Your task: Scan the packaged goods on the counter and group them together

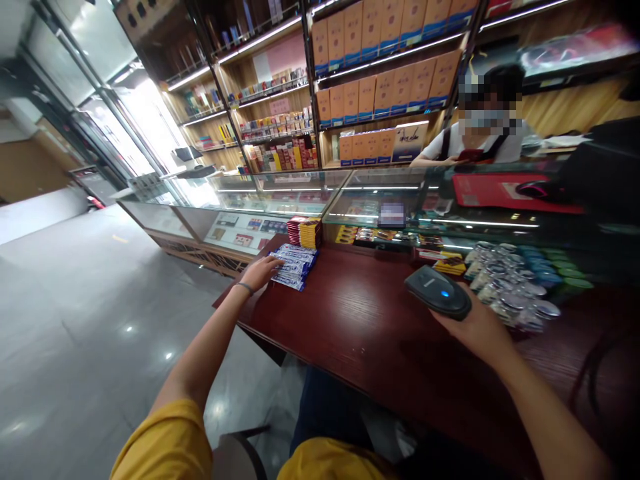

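The left hand (262,272) touches blue-white packets (296,265) near the left end of the table (345,313), perhaps steadying them; whether its fingers grip, I cannot tell. The right hand (479,327) holds a scanner (436,292), probably for aiming.

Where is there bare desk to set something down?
The widest bare patch of desk lies between the blue packets at the left hand and the scanner in the right hand. It's crowded past the right hand, with silver-topped items, and behind the packets, with a red-and-yellow stack.
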The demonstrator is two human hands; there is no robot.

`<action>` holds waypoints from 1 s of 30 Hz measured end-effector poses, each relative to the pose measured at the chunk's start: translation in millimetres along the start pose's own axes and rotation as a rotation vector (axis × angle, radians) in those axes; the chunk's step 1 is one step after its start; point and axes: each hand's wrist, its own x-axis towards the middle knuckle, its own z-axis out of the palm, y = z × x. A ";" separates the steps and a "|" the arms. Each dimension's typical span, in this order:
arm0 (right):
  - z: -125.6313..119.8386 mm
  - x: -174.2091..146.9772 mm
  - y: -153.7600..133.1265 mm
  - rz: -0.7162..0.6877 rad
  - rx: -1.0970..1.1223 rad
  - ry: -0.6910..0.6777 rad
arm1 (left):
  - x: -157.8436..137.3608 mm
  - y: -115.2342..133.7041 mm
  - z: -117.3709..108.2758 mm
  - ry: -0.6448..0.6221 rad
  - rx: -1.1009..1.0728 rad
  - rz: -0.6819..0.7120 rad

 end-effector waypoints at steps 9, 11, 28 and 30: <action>-0.5 0.6 -0.7 0.056 0.041 -0.031 | 3.5 2.1 2.2 -0.047 -0.047 -0.023; 0.0 0.4 1.5 0.050 0.061 -0.032 | 2.8 2.7 2.1 -0.043 -0.045 -0.026; -3.2 2.5 3.9 0.031 0.104 0.046 | 44.5 83.7 6.7 0.232 -0.271 0.141; -5.8 2.6 1.5 0.053 0.103 0.069 | 56.6 103.6 13.2 0.253 -0.304 0.165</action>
